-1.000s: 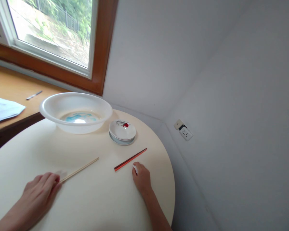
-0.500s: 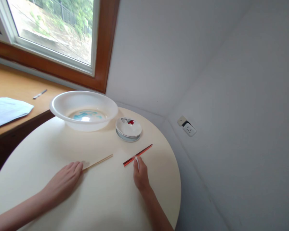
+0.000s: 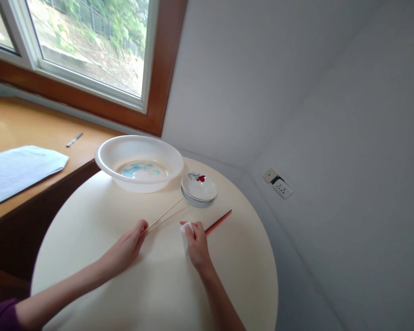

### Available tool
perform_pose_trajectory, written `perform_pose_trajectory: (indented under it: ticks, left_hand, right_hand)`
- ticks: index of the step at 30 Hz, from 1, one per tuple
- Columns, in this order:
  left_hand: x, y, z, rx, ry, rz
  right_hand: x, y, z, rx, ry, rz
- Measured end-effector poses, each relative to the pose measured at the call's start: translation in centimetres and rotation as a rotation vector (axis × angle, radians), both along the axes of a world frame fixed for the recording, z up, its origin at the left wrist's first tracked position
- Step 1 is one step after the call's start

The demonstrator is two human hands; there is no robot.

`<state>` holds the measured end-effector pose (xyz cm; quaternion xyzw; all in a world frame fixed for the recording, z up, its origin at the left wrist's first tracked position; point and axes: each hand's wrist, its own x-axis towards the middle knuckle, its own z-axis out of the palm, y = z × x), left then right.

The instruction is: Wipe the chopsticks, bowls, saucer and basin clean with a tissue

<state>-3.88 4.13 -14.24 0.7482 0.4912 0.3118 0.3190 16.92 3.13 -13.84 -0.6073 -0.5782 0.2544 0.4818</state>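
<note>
“Fingers of the left hand point(image 3: 129, 243): how do they stand?”

“Drawn together, pinching the near ends of the pale chopsticks point(image 3: 165, 214). Those slant away over the round table point(image 3: 165, 294), tips fanned apart, just beside the stacked dishes point(image 3: 207, 191).”

“And the right hand point(image 3: 198, 248)?”

“Fingers and thumb curled round a white wad point(image 3: 185, 234); cloth or tissue, I can't tell which.”

“Where are the red chopsticks point(image 3: 219, 222)?”

“Running out from behind that hand, which hides their near ends, so I can't tell if it touches them. The far ends point toward the table's right side.”

“Further out?”

“The top dish is white with a red flower point(image 3: 202, 178). Left of the stack stands a translucent basin point(image 3: 141, 186), blue patterning on its bottom.”

“And past the table?”

“A wooden desk point(image 3: 10, 124) on the left, bearing paper point(image 3: 24, 170) and a pen point(image 3: 74, 139), beneath a window point(image 3: 89, 59) framed in brown. A socket point(image 3: 283, 188) sits on the right wall point(image 3: 348, 147).”
</note>
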Motion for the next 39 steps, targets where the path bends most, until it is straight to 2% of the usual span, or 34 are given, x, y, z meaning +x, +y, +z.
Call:
perform_pose_trajectory:
  ticks: [8, 13, 20, 27, 33, 39]
  left_hand:
    - [2.4, -0.3, 0.0, -0.054, -0.241, -0.080]
    - [4.4, -0.8, -0.1, -0.094, -0.335, -0.107]
    - [5.5, -1.6, -0.2, -0.150, -0.458, -0.106]
    - [5.7, -1.0, -1.4, -0.143, -0.528, -0.087]
    - [5.7, -1.0, -1.7, -0.162, -0.598, -0.072]
    - [5.8, -1.6, -2.6, -0.167, -0.646, -0.004]
  right_hand:
    - [-1.2, 0.6, -1.0, -0.194, 0.329, -0.032]
    - [-1.5, 0.0, -0.7, -0.267, 0.538, -0.063]
    - [-1.3, -0.7, -0.9, -0.325, 0.755, 0.025]
    - [-1.6, -0.7, -1.5, -0.396, 0.699, 0.125]
    - [-1.1, -0.6, -1.5, -0.450, 0.608, 0.283]
    - [-0.7, -0.6, -1.5, -0.457, 0.526, 0.293]
